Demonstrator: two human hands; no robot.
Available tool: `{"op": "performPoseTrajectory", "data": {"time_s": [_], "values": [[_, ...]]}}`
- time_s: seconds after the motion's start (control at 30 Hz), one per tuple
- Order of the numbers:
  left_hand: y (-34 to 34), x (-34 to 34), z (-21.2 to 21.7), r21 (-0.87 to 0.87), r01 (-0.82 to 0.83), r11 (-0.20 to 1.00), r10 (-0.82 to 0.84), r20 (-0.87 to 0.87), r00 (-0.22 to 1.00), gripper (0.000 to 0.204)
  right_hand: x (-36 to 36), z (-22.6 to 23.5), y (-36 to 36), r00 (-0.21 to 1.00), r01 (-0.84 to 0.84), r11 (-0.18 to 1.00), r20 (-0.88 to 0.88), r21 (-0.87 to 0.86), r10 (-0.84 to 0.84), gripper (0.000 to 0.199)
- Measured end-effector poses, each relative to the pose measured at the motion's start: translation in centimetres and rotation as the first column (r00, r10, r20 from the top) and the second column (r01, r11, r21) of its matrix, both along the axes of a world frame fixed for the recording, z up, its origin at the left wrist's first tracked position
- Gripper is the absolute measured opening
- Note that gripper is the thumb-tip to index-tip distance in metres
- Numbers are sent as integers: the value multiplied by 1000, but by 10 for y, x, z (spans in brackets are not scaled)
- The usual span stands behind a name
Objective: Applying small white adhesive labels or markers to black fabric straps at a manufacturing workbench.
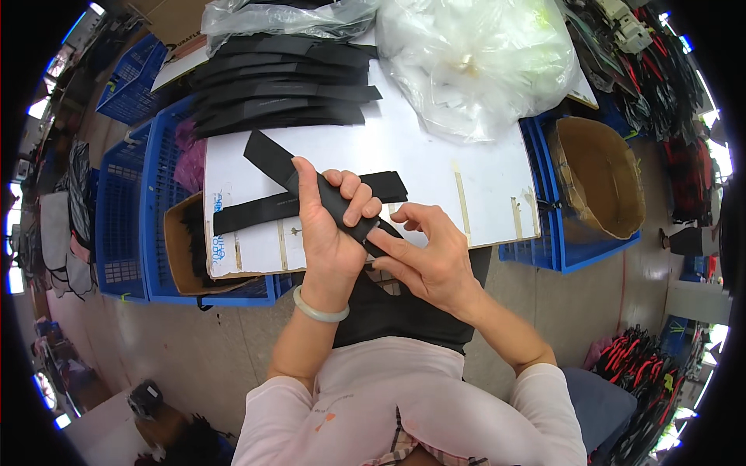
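— Two hands, one strap: that is the head view in short. The left hand (330, 225) is curled shut around a black strap (311, 182), thumb on one side and fingers folded over the other.

— Where does the strap run?

— From the fist it points toward ten o'clock, out over the white board (482, 155); its near end comes out of the fist at about four o'clock. A second strap (264, 210) lies flat on the board beneath it, crossing it.

— And the right hand (423, 256)?

— At three o'clock from the left one, touching it. Fingers half bent, tips pinching the strap's near end, so it is closed on that end, though loosely. I cannot tell whether something small sits between the tips.

— Which step is this, do you think?

— I judge it the working of the strap end: folding or dressing it while the left hand keeps the length steady. The next move would call for a firm left grip and fine work from the right fingertips, with the end kept square.

— What else is around?

— A stack of black straps (280, 97) at twelve o'clock on the board, a clear bag (474, 62) at one o'clock, blue crates (148, 225) at nine, a cardboard tub (598, 175) at three.
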State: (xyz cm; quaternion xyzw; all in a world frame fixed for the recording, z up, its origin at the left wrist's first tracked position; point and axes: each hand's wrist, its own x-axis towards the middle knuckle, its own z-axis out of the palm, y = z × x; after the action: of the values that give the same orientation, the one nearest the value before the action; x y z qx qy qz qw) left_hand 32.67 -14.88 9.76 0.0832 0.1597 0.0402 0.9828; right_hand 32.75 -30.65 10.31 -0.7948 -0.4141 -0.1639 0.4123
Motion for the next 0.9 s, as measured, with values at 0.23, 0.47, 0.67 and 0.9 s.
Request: {"op": "performPoseTrajectory", "data": {"time_s": [0.23,0.47,0.67,0.9], "values": [[0,1,3,-12,-26,1000,27,61,998,49,-5,-3,3,993,16,990,-114,-137,-32,36],[-7,-5,1,97,-43,994,25,187,982,44,-5,-6,0,995,-18,986,-104,-168,1,34],[-26,-15,5,363,-83,928,-62,372,926,51,-15,-26,-13,828,-10,910,-506,414,239,21],[-23,-20,-4,896,-168,411,-339,321,884,70,-3,-4,-28,396,309,817,-847,486,354,14]]}}
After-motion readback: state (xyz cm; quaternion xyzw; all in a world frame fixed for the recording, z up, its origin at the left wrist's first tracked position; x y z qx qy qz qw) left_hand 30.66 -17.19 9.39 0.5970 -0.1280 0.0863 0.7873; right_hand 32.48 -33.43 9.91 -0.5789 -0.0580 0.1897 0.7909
